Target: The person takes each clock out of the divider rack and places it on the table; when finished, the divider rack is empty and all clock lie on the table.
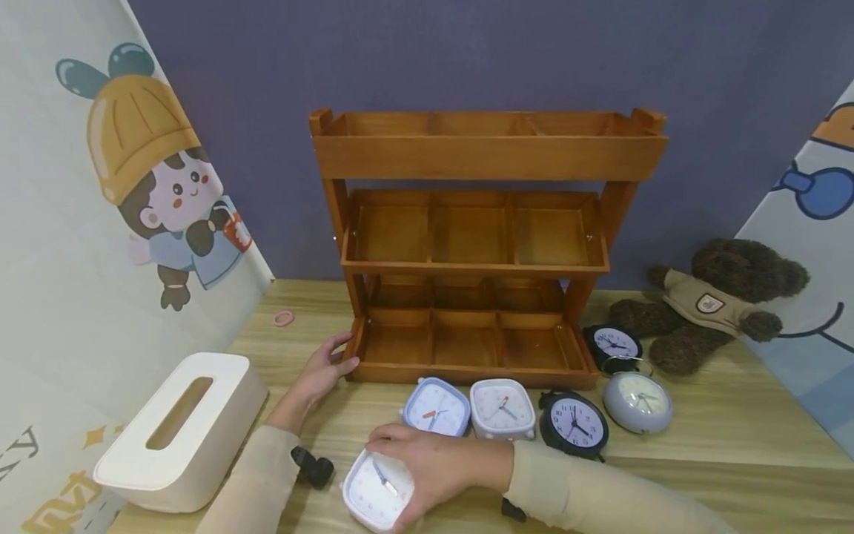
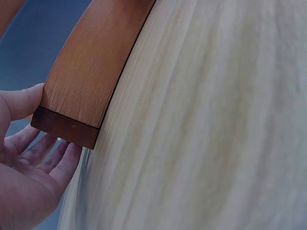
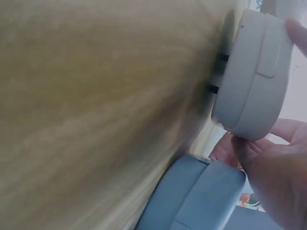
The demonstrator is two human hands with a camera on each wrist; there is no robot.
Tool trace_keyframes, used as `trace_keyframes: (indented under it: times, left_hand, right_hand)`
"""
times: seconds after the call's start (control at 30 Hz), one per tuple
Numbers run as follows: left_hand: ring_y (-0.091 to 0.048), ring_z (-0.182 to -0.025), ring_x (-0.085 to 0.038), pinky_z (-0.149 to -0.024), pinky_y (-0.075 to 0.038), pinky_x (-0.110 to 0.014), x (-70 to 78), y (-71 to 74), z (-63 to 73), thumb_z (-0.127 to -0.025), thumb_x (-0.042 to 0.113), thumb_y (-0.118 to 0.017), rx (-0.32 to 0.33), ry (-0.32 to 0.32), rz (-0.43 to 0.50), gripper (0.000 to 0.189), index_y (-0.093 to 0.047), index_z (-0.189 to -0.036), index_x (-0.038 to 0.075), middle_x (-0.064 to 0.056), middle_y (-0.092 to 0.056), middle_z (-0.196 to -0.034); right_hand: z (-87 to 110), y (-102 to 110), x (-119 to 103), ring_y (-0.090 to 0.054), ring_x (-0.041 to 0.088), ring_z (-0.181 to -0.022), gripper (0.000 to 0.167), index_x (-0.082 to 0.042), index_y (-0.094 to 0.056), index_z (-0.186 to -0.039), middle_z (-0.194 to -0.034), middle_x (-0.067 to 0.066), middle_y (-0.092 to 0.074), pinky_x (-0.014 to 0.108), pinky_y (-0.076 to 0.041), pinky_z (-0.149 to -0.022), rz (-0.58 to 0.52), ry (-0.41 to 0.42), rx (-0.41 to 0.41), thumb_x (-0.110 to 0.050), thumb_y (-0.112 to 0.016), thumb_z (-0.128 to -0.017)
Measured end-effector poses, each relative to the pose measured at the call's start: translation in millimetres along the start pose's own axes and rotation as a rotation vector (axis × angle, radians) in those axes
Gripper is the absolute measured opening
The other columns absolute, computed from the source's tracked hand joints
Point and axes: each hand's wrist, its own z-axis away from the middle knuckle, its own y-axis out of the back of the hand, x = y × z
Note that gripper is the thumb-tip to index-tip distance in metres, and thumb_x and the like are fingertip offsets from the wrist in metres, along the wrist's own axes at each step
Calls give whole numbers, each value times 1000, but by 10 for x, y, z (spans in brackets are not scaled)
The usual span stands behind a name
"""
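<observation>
With the right hand I grip a white, rounded-square alarm clock by its edges near the front of the table. In the right wrist view that clock shows its side and two small dark feet close over the wood, fingers and thumb on its rim. The left hand holds the lower left front corner of a brown wooden three-tier shelf. Seen from the left wrist, the thumb lies on one side of that corner and the fingers on the other. The shelf's compartments hold nothing.
A blue alarm clock, another white one, two black ones and a grey round one stand before the shelf and at its right. A teddy bear sits behind. At left are a tissue box and a pink ring.
</observation>
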Motion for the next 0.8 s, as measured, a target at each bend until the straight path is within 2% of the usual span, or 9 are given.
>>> trace_keyframes:
  times: [0.4, 0.8]
  left_hand:
    - [-39, -130, -46, -101, -39, -51, 22, -14, -15, -93, -2, -58, 4, 1, 3, 59, -33, -146, -5, -31, -34, -146]
    - [-38, -130, -46, -101, -39, -51, 0, -8, -39, -92, -3, -58, 4, 2, 7, 60, -32, -146, -5, -30, -31, -148]
  right_hand:
    - [-2, 27, -36, -33, 15, -136, 100, -5, -32, -150, -151, 8, -31, 21, -30, -105, 50, 4, -66, -49, -81, -75]
    - [-3, 60, -27, -30, 19, -138, 102, -5, -31, -151, -152, 12, -30, 25, -28, -108, 61, -4, -52, -48, -83, -74]
